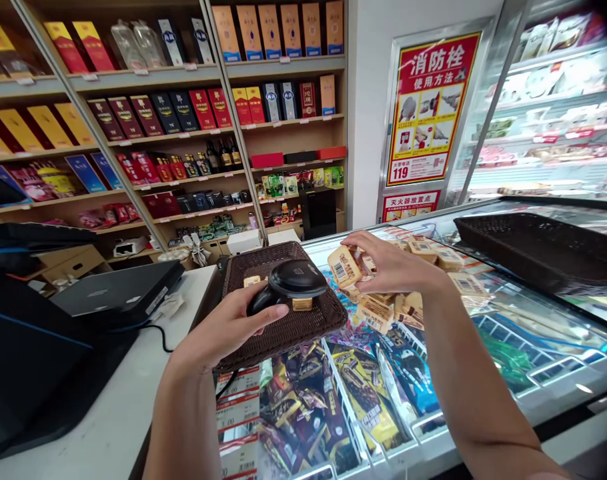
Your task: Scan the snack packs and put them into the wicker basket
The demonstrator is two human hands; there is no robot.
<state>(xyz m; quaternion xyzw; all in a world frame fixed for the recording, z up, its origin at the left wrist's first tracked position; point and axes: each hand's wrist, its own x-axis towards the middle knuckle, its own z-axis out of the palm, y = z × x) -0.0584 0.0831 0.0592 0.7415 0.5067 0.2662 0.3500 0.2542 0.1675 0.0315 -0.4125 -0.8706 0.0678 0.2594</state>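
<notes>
My left hand (233, 327) grips a black barcode scanner (289, 283) by its handle, its head hovering over a brown wicker tray (308, 327). My right hand (391, 263) holds up a small tan snack packet (346, 267), its barcode turned toward the scanner. Below and right of that hand lies a pile of several similar tan packets (433, 280) on the freezer's glass lid. Two small packets (302, 304) rest in the tray under the scanner.
A glass-topped chest freezer (533, 347) full of ice-cream packs spans the front. A black mesh basket (538, 250) sits at the right. A black till screen (28, 353) and keyboard stand on the white counter (108, 427) at left. Shelves of boxed bottles line the back wall.
</notes>
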